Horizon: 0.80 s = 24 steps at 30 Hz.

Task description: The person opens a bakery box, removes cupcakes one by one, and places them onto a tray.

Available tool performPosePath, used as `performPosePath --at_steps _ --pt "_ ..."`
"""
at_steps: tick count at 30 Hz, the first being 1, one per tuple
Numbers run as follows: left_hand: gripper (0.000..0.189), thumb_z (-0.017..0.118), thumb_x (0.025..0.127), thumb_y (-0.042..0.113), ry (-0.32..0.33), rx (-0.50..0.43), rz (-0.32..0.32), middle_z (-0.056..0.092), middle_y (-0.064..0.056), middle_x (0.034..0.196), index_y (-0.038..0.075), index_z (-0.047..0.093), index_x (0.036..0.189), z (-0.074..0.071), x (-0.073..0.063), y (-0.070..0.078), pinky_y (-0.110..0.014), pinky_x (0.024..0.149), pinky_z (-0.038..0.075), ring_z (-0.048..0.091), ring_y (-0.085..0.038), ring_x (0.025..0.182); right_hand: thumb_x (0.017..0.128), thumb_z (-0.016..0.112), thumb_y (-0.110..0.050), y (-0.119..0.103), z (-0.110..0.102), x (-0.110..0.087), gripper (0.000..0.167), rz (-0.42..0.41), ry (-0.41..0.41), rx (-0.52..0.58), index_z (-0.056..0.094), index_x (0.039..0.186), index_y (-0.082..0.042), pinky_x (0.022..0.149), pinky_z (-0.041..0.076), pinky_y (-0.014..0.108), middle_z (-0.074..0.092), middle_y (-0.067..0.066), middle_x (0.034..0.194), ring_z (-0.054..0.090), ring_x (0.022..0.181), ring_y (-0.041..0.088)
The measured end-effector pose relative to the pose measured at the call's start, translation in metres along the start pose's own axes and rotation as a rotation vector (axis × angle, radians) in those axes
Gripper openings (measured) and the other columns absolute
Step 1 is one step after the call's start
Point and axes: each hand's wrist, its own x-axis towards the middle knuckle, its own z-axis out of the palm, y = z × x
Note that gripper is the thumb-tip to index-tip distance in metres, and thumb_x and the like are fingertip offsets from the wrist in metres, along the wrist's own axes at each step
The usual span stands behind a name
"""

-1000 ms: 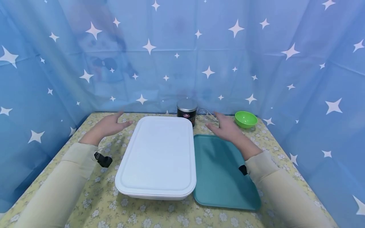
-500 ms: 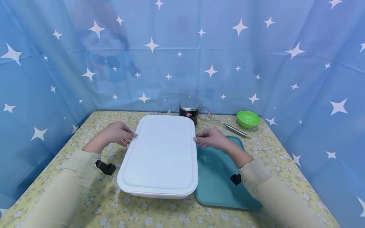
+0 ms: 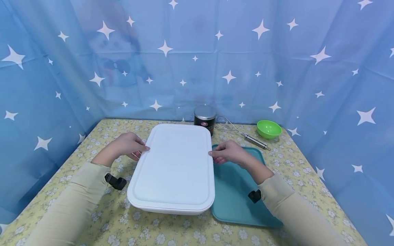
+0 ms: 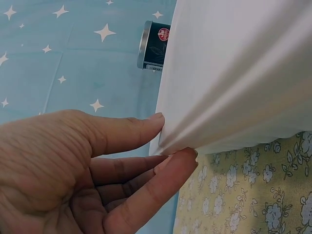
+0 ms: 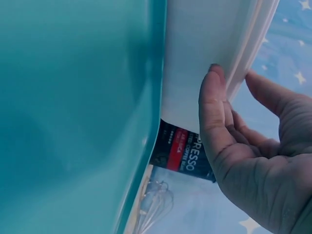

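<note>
A white rectangular storage box (image 3: 170,212) stands at the middle of the table with its white lid (image 3: 172,167) on top. My left hand (image 3: 127,144) pinches the lid's left edge, thumb on the rim and fingers curled below, as the left wrist view shows. Opposite it, my right hand (image 3: 231,152) grips the right edge. In the right wrist view its thumb is at the lid's edge, while the fingers lie under the rim against the white side wall (image 5: 187,73). What the box holds is hidden by the lid.
A teal tray (image 3: 240,194) lies right of the box, beneath my right forearm. Behind stand a black coffee tin (image 3: 204,119) with a silver lid, a wire whisk (image 3: 255,140) and a green bowl (image 3: 269,129). A blue star-patterned curtain (image 3: 197,68) encloses the back and sides.
Both hands came down and inward from above the table's sides and took hold of the lid's edges. Over the last half second they have slid slightly nearer along those edges.
</note>
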Motion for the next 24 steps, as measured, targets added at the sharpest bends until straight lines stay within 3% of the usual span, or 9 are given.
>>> performPosePath --at_steps 15,24 --pt "0.038 0.069 0.097 0.02 0.028 0.023 0.006 0.071 -0.014 0.089 -0.011 0.066 0.119 0.0034 -0.0009 0.0037 -0.043 0.073 0.059 0.072 -0.023 0.074 0.095 0.072 -0.026 -0.0043 0.0037 -0.0049 0.025 -0.004 0.035 -0.003 0.076 0.103 -0.002 0.085 0.056 0.049 0.074 0.011 0.093 0.071 0.096 0.034" --pt "0.038 0.068 0.098 0.021 0.053 0.036 0.027 0.071 -0.016 0.093 -0.01 0.066 0.12 -0.0011 -0.0068 0.0082 -0.039 0.07 0.059 0.071 -0.023 0.074 0.093 0.074 -0.03 -0.0087 0.0004 -0.0067 0.033 0.006 0.05 0.04 0.073 0.11 -0.002 0.089 0.054 0.052 0.073 0.014 0.096 0.069 0.098 0.038"
